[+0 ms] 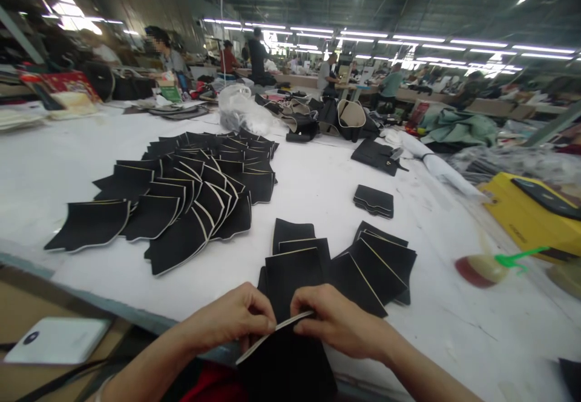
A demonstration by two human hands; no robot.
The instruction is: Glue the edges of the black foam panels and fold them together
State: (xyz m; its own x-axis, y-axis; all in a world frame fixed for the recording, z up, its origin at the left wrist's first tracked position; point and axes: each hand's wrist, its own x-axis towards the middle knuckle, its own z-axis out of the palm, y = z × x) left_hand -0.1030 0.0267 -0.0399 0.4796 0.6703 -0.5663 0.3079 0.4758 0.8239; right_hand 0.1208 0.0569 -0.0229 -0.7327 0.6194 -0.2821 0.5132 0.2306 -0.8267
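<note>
A black piece (285, 362) with a pale edge is pinched between both hands at the bottom centre. My left hand (247, 317) closes its thumb and fingers on the left part of that edge. On the right part, my right hand (324, 317) is closed in the same way, a short distance away. Just beyond the hands lie overlapping black pieces (295, 266), and to their right a fanned group of black pieces (376, 266). Farther left, a large spread of black pieces (181, 208) with pale edges covers part of the white table (313, 178).
A small black stack (373, 200) lies right of centre. At the right are a bottle (481, 270) with a green spout and a yellow device (535, 214). A white phone (59, 340) is at lower left. Plastic, bags and cloth line the far side; people work beyond.
</note>
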